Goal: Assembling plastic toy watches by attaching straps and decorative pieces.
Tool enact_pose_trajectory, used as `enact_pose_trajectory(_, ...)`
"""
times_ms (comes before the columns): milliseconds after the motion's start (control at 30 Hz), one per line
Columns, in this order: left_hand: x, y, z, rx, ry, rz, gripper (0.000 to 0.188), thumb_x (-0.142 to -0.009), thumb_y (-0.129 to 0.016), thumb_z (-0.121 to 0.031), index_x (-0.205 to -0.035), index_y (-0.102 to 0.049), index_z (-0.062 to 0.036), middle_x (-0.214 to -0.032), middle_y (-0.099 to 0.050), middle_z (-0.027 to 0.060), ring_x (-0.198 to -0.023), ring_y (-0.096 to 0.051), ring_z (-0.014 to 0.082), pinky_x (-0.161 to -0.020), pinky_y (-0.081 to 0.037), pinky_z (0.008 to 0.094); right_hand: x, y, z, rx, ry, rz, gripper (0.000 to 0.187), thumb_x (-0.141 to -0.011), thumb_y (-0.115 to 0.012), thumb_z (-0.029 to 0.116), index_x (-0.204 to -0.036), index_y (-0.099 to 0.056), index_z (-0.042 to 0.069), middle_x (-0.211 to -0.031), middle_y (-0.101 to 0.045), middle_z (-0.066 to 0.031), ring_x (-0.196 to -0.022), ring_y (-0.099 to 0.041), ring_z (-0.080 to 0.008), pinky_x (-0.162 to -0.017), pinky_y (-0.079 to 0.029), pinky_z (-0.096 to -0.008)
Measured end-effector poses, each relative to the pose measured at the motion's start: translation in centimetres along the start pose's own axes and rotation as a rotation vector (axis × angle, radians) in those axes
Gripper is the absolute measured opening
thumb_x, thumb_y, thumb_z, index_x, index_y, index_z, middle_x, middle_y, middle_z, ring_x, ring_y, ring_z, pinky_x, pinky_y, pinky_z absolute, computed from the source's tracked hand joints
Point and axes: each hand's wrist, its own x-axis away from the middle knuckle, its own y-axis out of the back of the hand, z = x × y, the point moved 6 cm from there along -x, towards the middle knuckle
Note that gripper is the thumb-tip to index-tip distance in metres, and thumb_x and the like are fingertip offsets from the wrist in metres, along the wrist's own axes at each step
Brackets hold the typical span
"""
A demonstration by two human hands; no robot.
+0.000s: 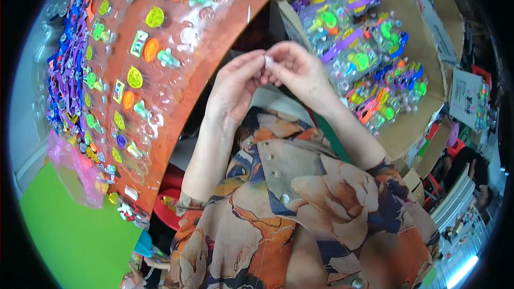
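Note:
My left hand (233,86) and my right hand (301,73) meet in front of my chest, between the table edge and an open carton. Their thumbs and fingertips are closed together around a tiny whitish thing (268,60), too small to name. To the left, clear plastic blister trays (170,83) lie in rows on the orange-brown table (214,53). Small toy pieces sit in their hollows, such as a yellow oval (134,77), an orange oval (151,50) and a pale green piece (168,58). Neither hand touches the trays.
On the right stands the open cardboard carton (428,75), holding many filled clear packs with purple bands (342,45). A heap of blue and purple strips (68,69) lies at the table's far left, beside a pink plastic bag (77,174). A red basin (167,210) is below the table edge.

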Motion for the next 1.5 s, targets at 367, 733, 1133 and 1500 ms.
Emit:
enact_pose_trajectory(367, 0.6, -2.9, -1.9, -0.043, -0.056, -0.065, 0.019, -0.096, -0.065, -0.014, -0.107, -0.065, 0.0011, -0.095, -0.069, 0.0079, -0.083, -0.066, 0.0149, -0.073, -0.054, 0.0282, -1.2, 0.2, 8.2, 0.771, 0.334, 0.193, 0.005, -0.096, -0.057, 0.003, -0.1, -0.059, 0.0, -0.08, -0.064, -0.0083, -0.069, -0.064, -0.0161, -0.065, -0.052, -0.029)
enact_pose_trajectory(733, 0.2, -4.1, -5.3, 0.229, -0.121, 0.015, 0.026, -0.093, -0.062, 0.0, -0.117, -0.058, 0.0077, -0.108, -0.066, 0.0202, -0.101, -0.068, 0.0347, -0.088, -0.059, 0.0345, -11.6, 4.9, 14.0, 0.87, 0.684, -0.233, 0.008, -0.093, -0.062, 0.007, -0.098, -0.063, 0.0, -0.088, -0.066, -0.0135, -0.078, -0.066, -0.0255, -0.071, -0.051, -0.0343)
enact_pose_trajectory(1133, -0.9, -4.1, -7.0, 0.231, -0.139, -0.001, 0.025, -0.091, -0.07, -0.007, -0.112, -0.062, 0.0044, -0.1, -0.07, 0.012, -0.083, -0.069, 0.0178, -0.072, -0.057, 0.0253, -13.3, 3.3, 13.9, 1.447, 0.905, -0.205, 0.013, -0.091, -0.064, 0.01, -0.103, -0.066, 0.007, -0.105, -0.061, -0.0078, -0.09, -0.066, -0.0319, -0.074, -0.054, -0.0394)
enact_pose_trajectory(1500, -1.6, -4.5, -9.0, 0.244, -0.243, -0.005, 0.025, -0.093, -0.065, -0.004, -0.116, -0.061, 0.0076, -0.101, -0.068, 0.0125, -0.09, -0.068, 0.0204, -0.081, -0.057, 0.0287, -8.4, -0.5, 14.3, 0.837, 0.743, 0.166, 0.015, -0.089, -0.064, 0.002, -0.103, -0.068, 0.001, -0.099, -0.064, -0.0099, -0.08, -0.065, -0.0193, -0.067, -0.051, -0.0276)
